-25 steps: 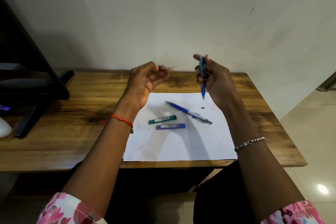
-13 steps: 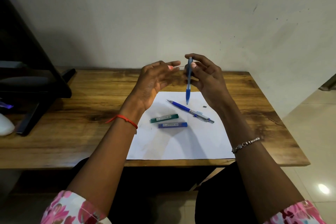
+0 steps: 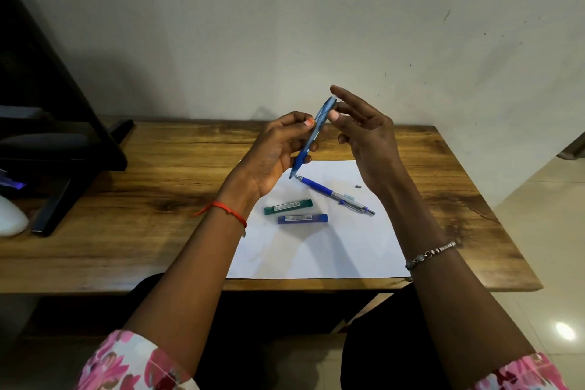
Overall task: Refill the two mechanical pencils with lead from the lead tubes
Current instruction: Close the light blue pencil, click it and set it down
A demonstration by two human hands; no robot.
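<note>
A light blue mechanical pencil point(image 3: 311, 138) is raised above the desk, tilted, tip down and to the left. My left hand point(image 3: 275, 155) wraps its lower barrel, thumb on the side. The thumb and forefinger of my right hand point(image 3: 367, 139) pinch its top end, the other fingers spread. No lead shows. A second, darker blue and silver pencil point(image 3: 335, 196) lies on the white paper point(image 3: 316, 250). A green lead tube point(image 3: 288, 206) and a blue lead tube point(image 3: 302, 218) lie side by side on the paper, below my left hand.
A tiny dark piece point(image 3: 358, 186) lies on the paper right of the second pencil. The paper sits on a wooden desk point(image 3: 142, 231) against a wall. A black stand point(image 3: 63, 142) and a white object point(image 3: 9, 218) occupy the desk's left end.
My left hand, which pinched a thin lead, came over to the pencil and now grips its barrel. The pencil has tilted and my right fingers have loosened to its top end.
</note>
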